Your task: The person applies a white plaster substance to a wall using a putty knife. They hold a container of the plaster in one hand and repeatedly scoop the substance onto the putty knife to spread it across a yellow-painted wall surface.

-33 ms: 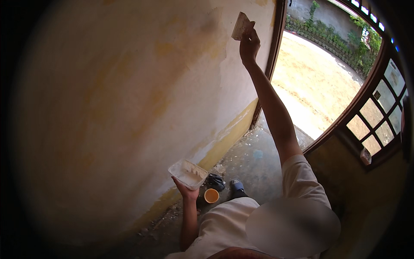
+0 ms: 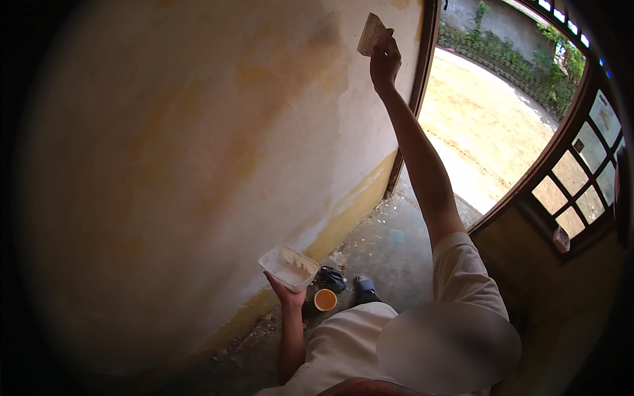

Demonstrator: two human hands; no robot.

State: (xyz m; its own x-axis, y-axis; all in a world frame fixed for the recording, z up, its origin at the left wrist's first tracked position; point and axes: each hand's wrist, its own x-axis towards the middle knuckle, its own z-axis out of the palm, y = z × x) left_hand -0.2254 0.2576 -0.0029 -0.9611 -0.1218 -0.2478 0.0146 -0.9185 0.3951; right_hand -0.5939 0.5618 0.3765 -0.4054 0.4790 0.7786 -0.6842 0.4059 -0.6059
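Note:
My right hand, at the end of a raised and stretched arm, grips a flat putty knife with a whitish smeared blade. The blade is up against the wall or very close to it, near the door frame. Low by the wall, my left hand is closed round the underside of a clear plastic tub. White paste coats the inside of this tub, with clumps along one side. The wall has pale white patches over yellow paint.
On the floor stand an orange bucket and a black plastic bag, beside my foot in a blue slipper. Debris lies along the wall's base. A dark door frame opens onto sunlit ground. At right is a paned window with a small block on its ledge.
My right hand and the putty knife have moved slightly up and to the right along the wall. My left hand and the tub have hardly shifted.

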